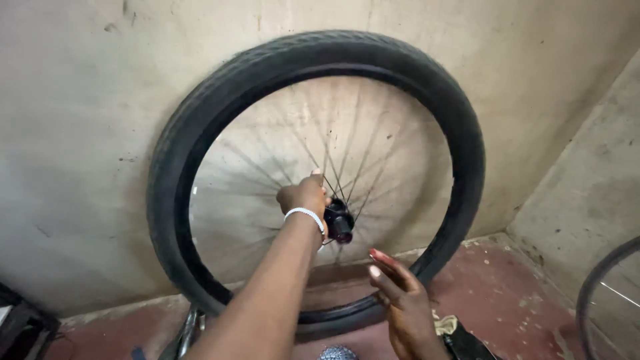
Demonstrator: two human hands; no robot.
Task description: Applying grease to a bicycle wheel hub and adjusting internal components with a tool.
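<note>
Left hand (303, 195) is wrapped tight, its grip clamped on the axle end at the hub (339, 223), dead centre of the bicycle wheel (200, 133). Spokes are blurred, so the wheel looks to be spinning! Right hand (403, 303) hovers at five o'clock, fingers spread, holding nothing. Risk: a fingertip drifting into the spokes, or the tyre rubbing the wall (80, 100) and jerking the wheel loose.

pkgs: none | labels: none | signs: none | screens: none in view
</note>
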